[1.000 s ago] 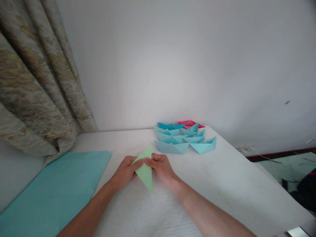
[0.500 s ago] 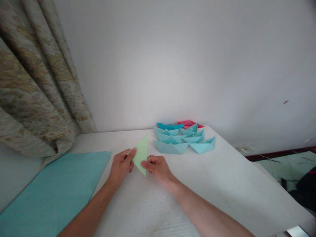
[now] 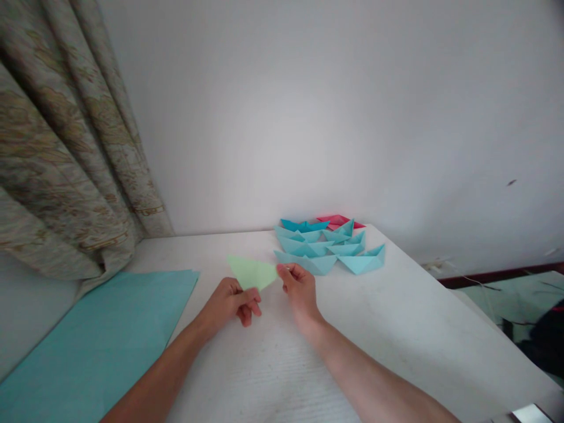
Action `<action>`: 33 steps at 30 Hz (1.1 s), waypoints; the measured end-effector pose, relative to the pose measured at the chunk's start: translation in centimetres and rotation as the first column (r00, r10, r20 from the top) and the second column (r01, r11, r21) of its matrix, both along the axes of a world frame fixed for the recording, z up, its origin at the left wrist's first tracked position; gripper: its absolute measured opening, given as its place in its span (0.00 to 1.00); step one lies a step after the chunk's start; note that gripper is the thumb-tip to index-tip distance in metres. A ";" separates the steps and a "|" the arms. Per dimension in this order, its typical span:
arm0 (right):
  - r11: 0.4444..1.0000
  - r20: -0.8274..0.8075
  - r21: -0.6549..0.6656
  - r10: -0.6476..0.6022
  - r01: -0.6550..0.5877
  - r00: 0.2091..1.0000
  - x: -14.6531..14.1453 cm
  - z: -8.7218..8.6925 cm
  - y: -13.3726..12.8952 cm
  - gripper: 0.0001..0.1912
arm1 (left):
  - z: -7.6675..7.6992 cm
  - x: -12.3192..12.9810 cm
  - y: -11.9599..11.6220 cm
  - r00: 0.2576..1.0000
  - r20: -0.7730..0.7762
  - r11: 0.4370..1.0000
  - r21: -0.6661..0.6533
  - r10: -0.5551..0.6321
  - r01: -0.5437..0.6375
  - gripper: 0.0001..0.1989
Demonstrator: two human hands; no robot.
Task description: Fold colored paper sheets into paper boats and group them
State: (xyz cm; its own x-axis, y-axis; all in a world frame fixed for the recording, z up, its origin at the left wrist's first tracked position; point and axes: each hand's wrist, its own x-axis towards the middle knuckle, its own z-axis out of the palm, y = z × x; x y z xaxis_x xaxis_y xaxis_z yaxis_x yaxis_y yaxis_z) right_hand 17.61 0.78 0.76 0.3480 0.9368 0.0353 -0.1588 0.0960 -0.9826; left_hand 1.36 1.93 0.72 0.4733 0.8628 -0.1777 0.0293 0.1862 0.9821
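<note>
A pale green folded paper [image 3: 252, 272], roughly triangular, is held up above the table between both hands. My left hand [image 3: 235, 302] pinches its lower edge between thumb and fingers. At the paper's right corner, the thumb and fingertips of my right hand [image 3: 299, 288] are closed on it. Just beyond my right hand sit several light blue paper boats [image 3: 308, 262] in rows. A darker blue boat [image 3: 304, 225] and a pink paper boat [image 3: 338, 221] lie behind them, near the wall.
Large teal paper sheets [image 3: 101, 335] lie on the left of the white table [image 3: 273, 364]. A patterned curtain [image 3: 74, 141] hangs at the left, and a white wall [image 3: 299, 117] stands behind. Dark items [image 3: 549, 335] and a cable are beyond the table's right edge.
The green paper has been turned, its long edge now slanting rather than upright. My left hand moved right to its lower edge, and my right hand rose to its right corner.
</note>
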 end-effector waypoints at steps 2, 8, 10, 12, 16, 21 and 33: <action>1.000 -0.057 -0.008 -0.023 0.022 0.998 0.1 0.1 0.1 0.17 | 0.0 0.3 -0.2 0.998 -0.027 0.998 -0.020 -0.063 0.063 0.19; 0.967 -0.063 -0.044 0.248 -0.251 0.967 -0.7 0.2 -0.6 0.18 | 1.1 0.5 -0.6 1.000 -0.029 0.998 0.064 0.001 0.001 0.21; 0.942 -0.028 -0.047 0.331 -0.332 0.943 -1.0 0.2 -0.9 0.17 | 1.2 0.5 -0.6 1.000 -0.009 0.997 0.079 -0.016 0.017 0.21; 0.937 -0.010 -0.039 0.348 -0.348 0.938 -1.1 0.2 -1.0 0.16 | 1.0 0.4 -0.5 0.999 0.005 0.996 0.079 -0.034 0.033 0.20; 0.975 -0.051 -0.026 0.219 -0.221 0.974 -0.7 0.4 -0.7 0.17 | 0.6 0.1 -0.3 0.998 0.036 0.997 0.049 -0.059 0.057 0.19; 0.999 -0.209 -0.032 0.023 -0.030 0.978 0.3 0.5 0.0 0.16 | 0.2 0.0 -0.3 0.996 0.046 0.997 0.017 -0.082 0.082 0.19; 0.968 -0.132 -0.044 0.240 -0.247 0.962 -0.6 0.5 -0.8 0.18 | 0.7 0.2 -0.4 0.993 0.064 0.995 0.005 -0.096 0.096 0.19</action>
State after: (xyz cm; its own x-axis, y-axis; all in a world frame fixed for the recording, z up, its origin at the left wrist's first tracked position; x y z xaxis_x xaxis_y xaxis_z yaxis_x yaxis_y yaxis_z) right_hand 17.02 -0.02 1.27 0.1070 0.9929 -0.0522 -0.2921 -0.0188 -0.9562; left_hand 1.58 1.50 1.40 0.5646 0.8130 -0.1423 -0.0163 0.1833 0.9829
